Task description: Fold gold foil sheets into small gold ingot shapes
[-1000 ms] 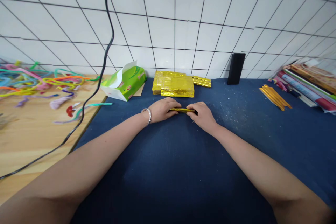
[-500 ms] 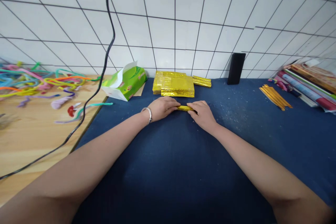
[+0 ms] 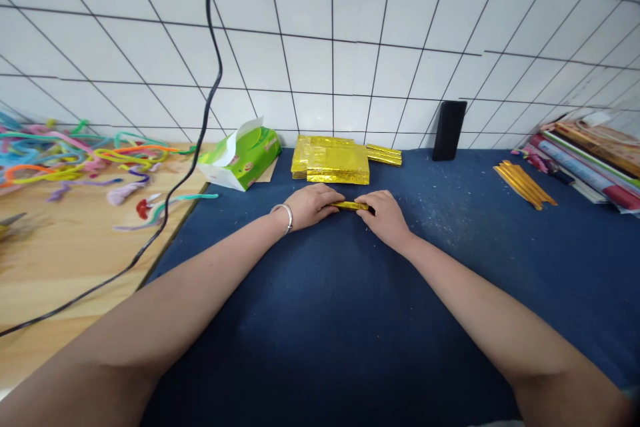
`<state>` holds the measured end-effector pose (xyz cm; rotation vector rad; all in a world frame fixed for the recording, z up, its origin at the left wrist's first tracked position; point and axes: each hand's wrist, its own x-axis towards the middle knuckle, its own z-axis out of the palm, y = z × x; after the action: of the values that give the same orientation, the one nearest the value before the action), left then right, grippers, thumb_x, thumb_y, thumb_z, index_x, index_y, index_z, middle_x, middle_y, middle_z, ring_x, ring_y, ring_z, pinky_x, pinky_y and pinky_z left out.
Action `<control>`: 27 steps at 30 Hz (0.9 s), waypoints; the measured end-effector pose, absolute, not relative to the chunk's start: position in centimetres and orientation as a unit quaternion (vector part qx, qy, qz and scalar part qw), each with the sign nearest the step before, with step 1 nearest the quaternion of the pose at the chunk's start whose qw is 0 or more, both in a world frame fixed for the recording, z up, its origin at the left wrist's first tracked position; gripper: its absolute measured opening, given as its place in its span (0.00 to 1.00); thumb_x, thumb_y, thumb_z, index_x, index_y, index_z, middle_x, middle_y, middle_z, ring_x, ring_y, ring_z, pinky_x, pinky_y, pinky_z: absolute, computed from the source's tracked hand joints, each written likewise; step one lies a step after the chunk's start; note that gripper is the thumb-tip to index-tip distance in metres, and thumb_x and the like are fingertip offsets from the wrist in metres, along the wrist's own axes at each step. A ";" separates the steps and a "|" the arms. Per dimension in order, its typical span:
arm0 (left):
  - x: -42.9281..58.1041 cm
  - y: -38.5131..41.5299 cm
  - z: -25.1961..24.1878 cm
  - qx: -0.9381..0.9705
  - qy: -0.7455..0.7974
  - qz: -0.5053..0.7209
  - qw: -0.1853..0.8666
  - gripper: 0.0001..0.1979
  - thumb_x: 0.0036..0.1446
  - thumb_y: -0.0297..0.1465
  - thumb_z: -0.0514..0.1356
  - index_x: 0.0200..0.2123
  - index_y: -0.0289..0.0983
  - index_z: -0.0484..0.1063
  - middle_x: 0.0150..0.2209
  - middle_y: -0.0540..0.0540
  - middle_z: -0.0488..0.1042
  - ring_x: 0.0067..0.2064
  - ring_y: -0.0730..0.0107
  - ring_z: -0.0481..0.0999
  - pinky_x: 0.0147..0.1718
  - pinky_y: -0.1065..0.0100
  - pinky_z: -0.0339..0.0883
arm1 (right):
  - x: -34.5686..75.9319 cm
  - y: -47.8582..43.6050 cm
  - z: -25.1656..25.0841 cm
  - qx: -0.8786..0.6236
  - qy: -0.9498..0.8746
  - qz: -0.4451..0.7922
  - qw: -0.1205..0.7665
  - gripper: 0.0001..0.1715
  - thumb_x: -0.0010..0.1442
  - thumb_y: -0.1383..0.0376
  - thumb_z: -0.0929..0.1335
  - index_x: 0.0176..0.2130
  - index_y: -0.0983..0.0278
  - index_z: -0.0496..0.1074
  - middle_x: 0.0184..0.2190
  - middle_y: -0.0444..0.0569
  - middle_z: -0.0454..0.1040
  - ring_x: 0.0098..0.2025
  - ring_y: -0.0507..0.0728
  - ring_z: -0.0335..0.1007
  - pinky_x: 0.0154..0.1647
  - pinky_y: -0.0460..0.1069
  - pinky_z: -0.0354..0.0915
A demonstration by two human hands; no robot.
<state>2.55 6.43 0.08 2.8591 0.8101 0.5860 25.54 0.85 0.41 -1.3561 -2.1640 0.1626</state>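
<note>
A narrow gold foil strip lies level between my hands, low over the dark blue table surface. My left hand, with a silver bangle at the wrist, is closed on its left end. The right end is pinched by my right hand. Just behind them sits a stack of shiny gold foil sheets, and a few thin gold strips stick out at its right side. My fingertips hide both ends of the held strip.
A green tissue box is at the back left. Coloured fuzzy stems cover a wooden table beyond a hanging black cable. A black phone leans on the wall. Orange-gold strips and stacked books are at the right.
The gold strip between my hands looks slimmer than before. Both hands keep hold of it in nearly the same place. The view has shifted very slightly.
</note>
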 end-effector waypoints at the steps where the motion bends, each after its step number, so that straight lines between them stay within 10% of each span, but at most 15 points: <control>1: 2.6 6.4 0.1 0.945 0.264 0.189 0.049 0.18 0.62 0.36 0.50 0.54 0.39 0.65 0.47 0.43 0.71 0.48 0.65 0.69 0.49 0.63 0.61 | 25.5 0.8 0.4 -0.510 -0.810 0.060 0.283 0.12 0.55 0.65 0.68 0.42 0.58 0.73 0.38 0.47 0.74 0.44 0.58 0.64 0.47 0.54 0.57; 27: 3.1 5.4 -0.3 0.931 0.330 0.153 -0.019 0.19 0.63 0.35 0.48 0.54 0.38 0.66 0.51 0.42 0.70 0.52 0.65 0.67 0.53 0.63 0.57 | 25.2 -0.1 0.7 -0.525 -0.828 -0.021 0.194 0.18 0.60 0.63 0.62 0.50 0.56 0.69 0.44 0.51 0.70 0.49 0.62 0.55 0.45 0.56 0.55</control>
<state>3.10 5.43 -0.32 2.9615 1.0502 0.4878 25.21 -0.12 0.69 -1.4737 -2.3236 -0.0579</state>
